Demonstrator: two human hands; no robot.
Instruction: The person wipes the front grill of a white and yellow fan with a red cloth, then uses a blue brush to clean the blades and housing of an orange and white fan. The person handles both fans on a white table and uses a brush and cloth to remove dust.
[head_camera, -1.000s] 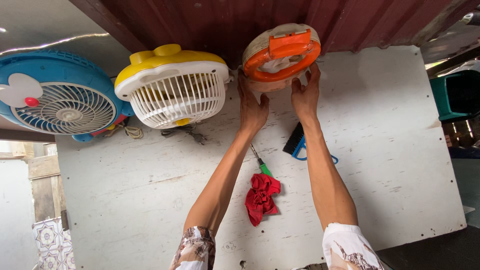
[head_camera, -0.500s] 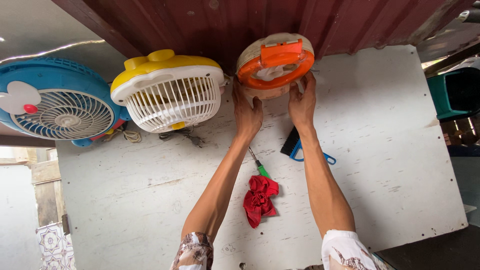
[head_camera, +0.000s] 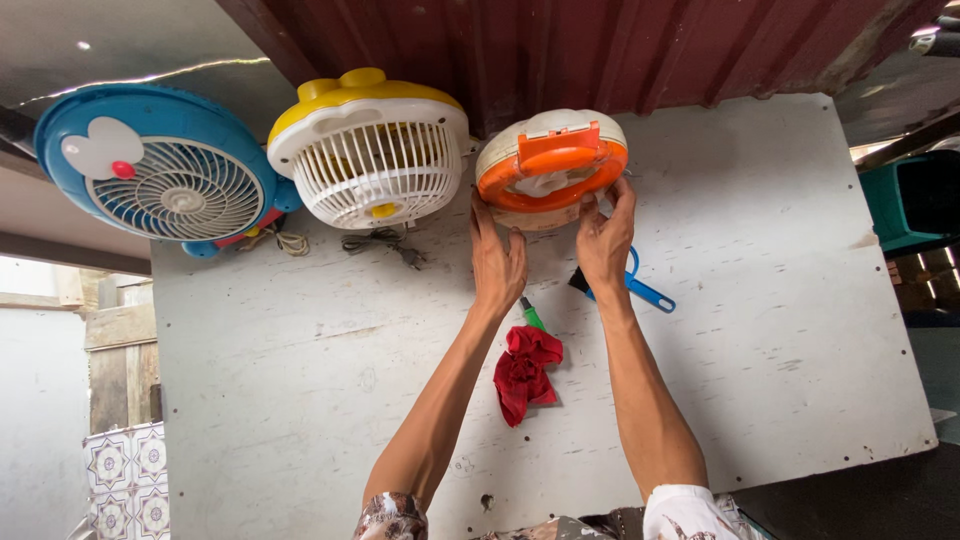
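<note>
In the head view, the orange and white fan (head_camera: 551, 167) is held at the far edge of the white table (head_camera: 780, 330), against the red corrugated wall (head_camera: 600, 50). It is clasped from below by both hands: the left hand (head_camera: 497, 262) is pressed to its left underside with fingers spread, the right hand (head_camera: 603, 240) is curled around its right rim. Compared with half a second earlier, the fan is seen tilted further, its orange handle turned more toward the camera, so it is judged to be under repositioning. Just left of it stand a yellow and white fan (head_camera: 368, 150) and a blue fan (head_camera: 160, 170). A red cloth (head_camera: 524, 372), a green-handled tool (head_camera: 532, 314) and a blue-handled brush (head_camera: 635, 287) lie between and beside the forearms.
</note>
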